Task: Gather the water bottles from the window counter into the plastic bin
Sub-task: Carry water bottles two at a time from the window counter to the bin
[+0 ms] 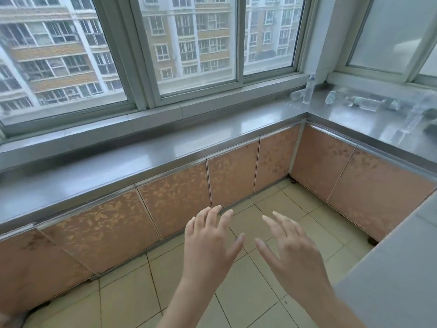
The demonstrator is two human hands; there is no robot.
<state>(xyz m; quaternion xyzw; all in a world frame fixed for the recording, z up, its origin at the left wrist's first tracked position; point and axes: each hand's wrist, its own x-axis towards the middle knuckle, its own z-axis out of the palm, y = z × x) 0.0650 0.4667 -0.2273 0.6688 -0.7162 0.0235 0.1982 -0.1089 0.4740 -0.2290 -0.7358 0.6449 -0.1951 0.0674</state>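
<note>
Several clear plastic water bottles rest on the steel window counter [272, 124] at the far right corner. One bottle stands upright [309, 88] beside another lying on its side [297, 94]. More bottles lie further right [330, 97], [364, 103], blurred against the shiny top. My left hand [210, 242] and my right hand [288, 242] hover over the floor at the bottom centre, palms down, fingers spread, holding nothing, far from the bottles. No plastic bin is in view.
The L-shaped counter runs under large windows [189, 43] with peach patterned cabinet doors [175, 197] below. Beige floor tiles [272, 292] fill the space between. A grey surface [397, 280] juts in at the lower right.
</note>
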